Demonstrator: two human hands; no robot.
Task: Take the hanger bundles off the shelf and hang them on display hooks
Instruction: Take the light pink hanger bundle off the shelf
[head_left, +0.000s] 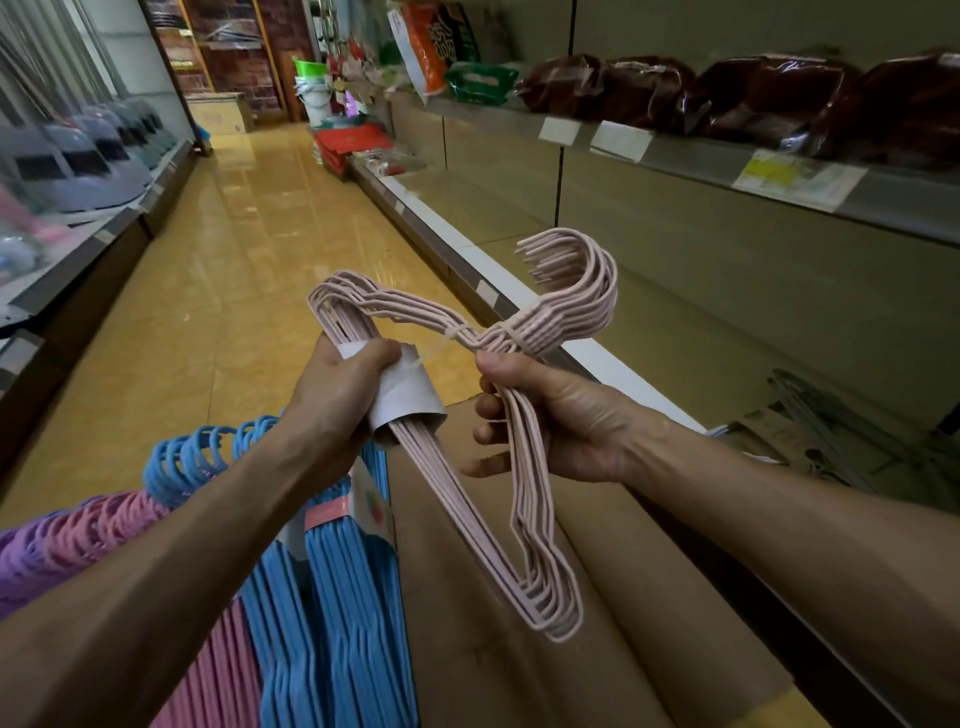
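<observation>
A bundle of pale pink hangers (524, 525) is held in both hands at chest height in the aisle. Its hooks (582, 275) point up and right, and a cable tie binds the necks. My left hand (337, 395) grips the paper sleeve (410, 395) wrapped round the bundle's left shoulder. My right hand (550, 415) curls round the wires just below the neck. Below my left arm hang blue hanger bundles (332, 597), with pink hanger bundles (223, 670) and purple hanger bundles (47, 551) on display hooks.
A cardboard box (545, 675) lies under the hangers. Grey shelves (675, 249) run along the right, with dark bagged goods (769, 98) on the upper one and a grey hanger bundle (821, 415) lower down. Dustpans (78, 161) line the left shelving. The yellow tiled floor (234, 249) stretches ahead.
</observation>
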